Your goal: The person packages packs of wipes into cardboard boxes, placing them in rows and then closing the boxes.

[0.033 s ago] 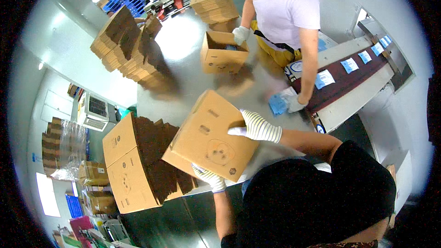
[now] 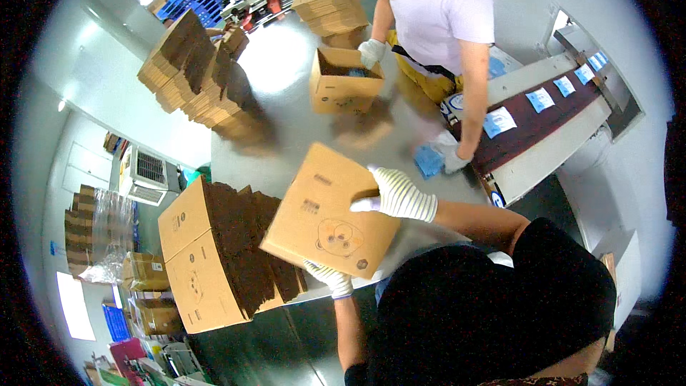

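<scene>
Cardboard box (image 2: 330, 211), brown and flat-sided with a small printed animal face on its broad panel, is held in the air above the near edge of the grey metal table (image 2: 300, 111), tilted so that the broad panel faces up toward the camera. Its long axis runs from lower left to upper right, and one corner points away up the table.

Left hand (image 2: 330, 276), in a white knitted glove, is under the box's near lower edge, fingers curled up against it; how tightly this grip closes is hidden by the box. Right hand (image 2: 398, 195), in a striped white knitted glove, lies on the box's right edge with the fingers wrapped over the top and the thumb on the panel, a closed grip on the cardboard.

Just left of the left hand stands a tall leaning stack of flattened brown cardboard boxes (image 2: 214, 257), on edge on the table. Farther out, beyond the right hand, an open brown cardboard carton (image 2: 344, 82) stands upright on the table, and a co-worker's gloved hand (image 2: 371, 51) rests on its rim. That person's other gloved hand (image 2: 451, 159) presses a blue packet (image 2: 429, 161) on the table beside a dark conveyor belt (image 2: 543, 125) carrying pale blue packets. More stacks of flattened boxes (image 2: 193, 64) stand at the far left.
</scene>
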Tool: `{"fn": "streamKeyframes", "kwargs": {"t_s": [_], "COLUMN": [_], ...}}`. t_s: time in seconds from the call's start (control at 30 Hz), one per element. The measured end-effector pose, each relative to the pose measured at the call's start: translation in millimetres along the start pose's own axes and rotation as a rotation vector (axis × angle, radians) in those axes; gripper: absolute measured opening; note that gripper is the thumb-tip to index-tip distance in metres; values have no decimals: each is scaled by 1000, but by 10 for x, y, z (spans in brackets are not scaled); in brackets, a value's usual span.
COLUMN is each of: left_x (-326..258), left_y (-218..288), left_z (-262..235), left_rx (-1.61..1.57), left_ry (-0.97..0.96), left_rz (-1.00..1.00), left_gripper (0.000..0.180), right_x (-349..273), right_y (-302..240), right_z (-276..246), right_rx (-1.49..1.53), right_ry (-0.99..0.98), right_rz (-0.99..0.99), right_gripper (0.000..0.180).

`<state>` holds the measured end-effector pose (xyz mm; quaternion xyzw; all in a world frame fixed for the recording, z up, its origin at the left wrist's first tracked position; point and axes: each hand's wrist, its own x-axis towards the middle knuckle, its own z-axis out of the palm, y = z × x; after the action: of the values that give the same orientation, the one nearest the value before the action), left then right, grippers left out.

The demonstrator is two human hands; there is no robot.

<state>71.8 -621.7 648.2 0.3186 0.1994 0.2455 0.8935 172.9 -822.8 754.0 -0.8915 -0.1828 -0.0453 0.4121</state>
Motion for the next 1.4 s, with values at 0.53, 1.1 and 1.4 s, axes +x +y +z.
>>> {"fn": "streamKeyframes", "kwargs": {"t_s": [0.53, 1.1, 1.4], "left_x": [-210, -332, -31], "left_y": [526, -154, 297], "left_z": [-351, 33, -58], "left_rx": [2308, 2160, 2470], "left_ry": [-496, -1207, -1183], "left_rz": [807, 508, 409], "left_gripper": [52, 18, 17], "right_x": [-112, -672, -561], "right_y": [685, 694, 585], "right_z": [823, 949, 1251], "right_rx": [-334, -290, -194], "right_ry": [-668, -360, -353], "right_rz": [-896, -638, -708], "right_gripper": [51, 33, 38]}}
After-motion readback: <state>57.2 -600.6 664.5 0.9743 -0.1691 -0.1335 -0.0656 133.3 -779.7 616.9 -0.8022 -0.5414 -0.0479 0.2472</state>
